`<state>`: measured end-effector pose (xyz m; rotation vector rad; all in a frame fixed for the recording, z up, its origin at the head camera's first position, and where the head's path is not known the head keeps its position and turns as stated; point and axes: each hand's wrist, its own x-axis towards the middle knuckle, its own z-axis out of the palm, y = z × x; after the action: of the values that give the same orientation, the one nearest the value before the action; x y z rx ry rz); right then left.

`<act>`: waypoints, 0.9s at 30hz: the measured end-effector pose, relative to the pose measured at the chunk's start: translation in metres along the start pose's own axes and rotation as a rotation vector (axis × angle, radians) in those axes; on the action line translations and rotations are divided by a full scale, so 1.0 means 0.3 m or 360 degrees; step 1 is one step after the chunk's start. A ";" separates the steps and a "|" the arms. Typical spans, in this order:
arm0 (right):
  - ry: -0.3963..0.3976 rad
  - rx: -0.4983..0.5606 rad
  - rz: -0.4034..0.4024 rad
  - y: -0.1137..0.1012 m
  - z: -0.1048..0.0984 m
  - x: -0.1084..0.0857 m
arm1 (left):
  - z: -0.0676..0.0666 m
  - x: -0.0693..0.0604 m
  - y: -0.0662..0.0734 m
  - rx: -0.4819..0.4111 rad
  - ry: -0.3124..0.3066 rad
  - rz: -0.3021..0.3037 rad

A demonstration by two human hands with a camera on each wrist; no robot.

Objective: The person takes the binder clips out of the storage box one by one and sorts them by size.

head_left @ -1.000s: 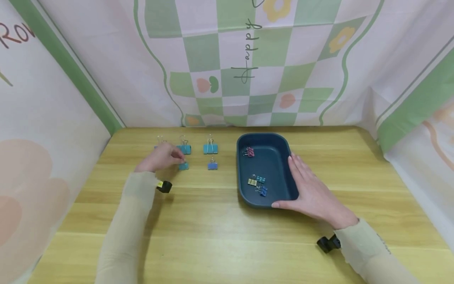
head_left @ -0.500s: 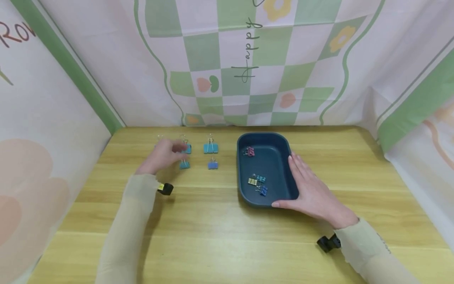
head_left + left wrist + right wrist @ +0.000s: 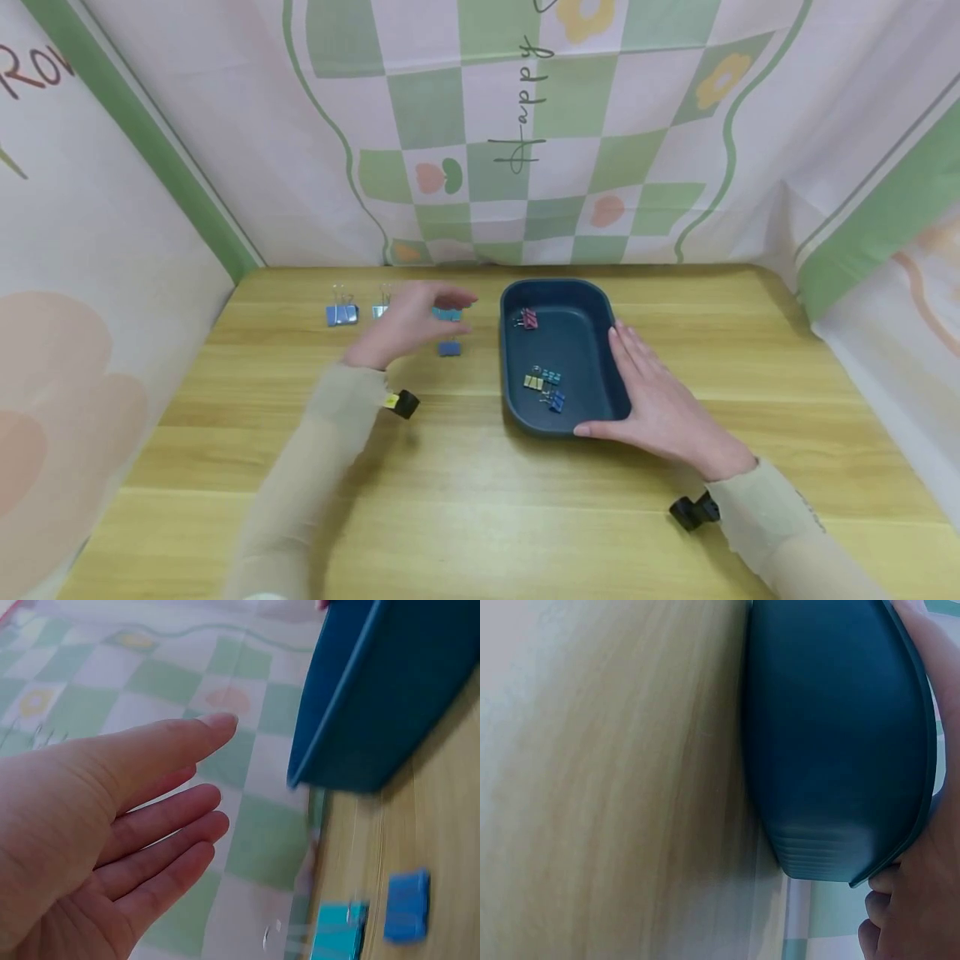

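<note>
My left hand (image 3: 408,321) hovers over the binder clips on the table, thumb and fingers apart, with nothing between them in the left wrist view. Beneath its fingertips stand a teal binder clip (image 3: 447,315) and a smaller blue binder clip (image 3: 450,348). A larger blue binder clip (image 3: 342,315) stands at the left of the back row, and another teal binder clip (image 3: 380,312) is partly covered by the hand. My right hand (image 3: 667,412) holds the near right corner of a dark blue tray (image 3: 507,367), fingers along its right rim and thumb at the near rim.
Inside the tray lie a pink binder clip (image 3: 529,318), a yellow binder clip (image 3: 533,382), a small teal binder clip (image 3: 551,377) and a small blue binder clip (image 3: 556,402). A checkered cloth (image 3: 495,108) hangs along the wooden table's (image 3: 450,517) back edge.
My left hand let go of the small teal binder clip in the front row, then rose and moved right. That clip is now hidden behind it. The right hand and tray stayed put.
</note>
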<state>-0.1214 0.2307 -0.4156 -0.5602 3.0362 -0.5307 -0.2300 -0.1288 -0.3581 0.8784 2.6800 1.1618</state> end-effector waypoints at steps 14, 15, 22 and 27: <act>-0.0021 0.0009 0.0015 -0.001 0.005 -0.004 | 0.141 0.185 0.052 -0.0067 -0.0087 0.0044; -0.0021 0.0007 0.0014 0.000 0.006 -0.004 | 0.152 0.197 0.051 -0.0088 -0.0088 0.0043; -0.0017 0.0001 0.0002 0.001 0.001 -0.004 | 0.218 0.248 0.063 -0.0204 -0.0076 -0.0091; -0.0021 0.0006 0.0003 0.002 -0.001 -0.005 | 0.248 0.263 0.096 -0.0064 -0.0066 -0.0165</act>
<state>-0.1202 0.2318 -0.4155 -0.5587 3.0221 -0.5303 -0.2597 -0.0228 -0.3797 0.7393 2.6251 1.1580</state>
